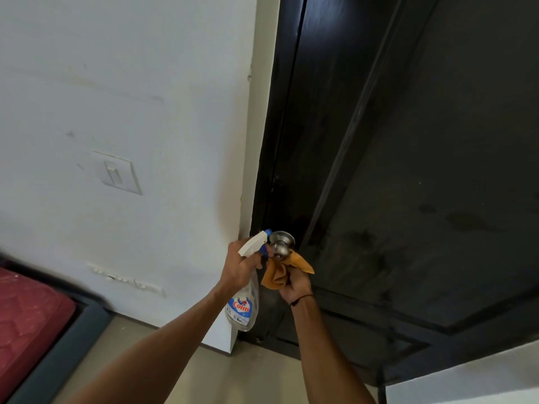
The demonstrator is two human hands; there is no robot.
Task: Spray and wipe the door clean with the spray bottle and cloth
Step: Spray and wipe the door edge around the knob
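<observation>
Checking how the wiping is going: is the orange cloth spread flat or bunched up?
Bunched up. The right hand grips the cloth in a crumpled wad just below the door knob, with folds and one corner sticking out.

Both bare arms reaching forward, left hand (239,268) gripping with fingers curled, right hand (296,282) clutching just beside it, palm upward, a dark band circling the right wrist
</observation>
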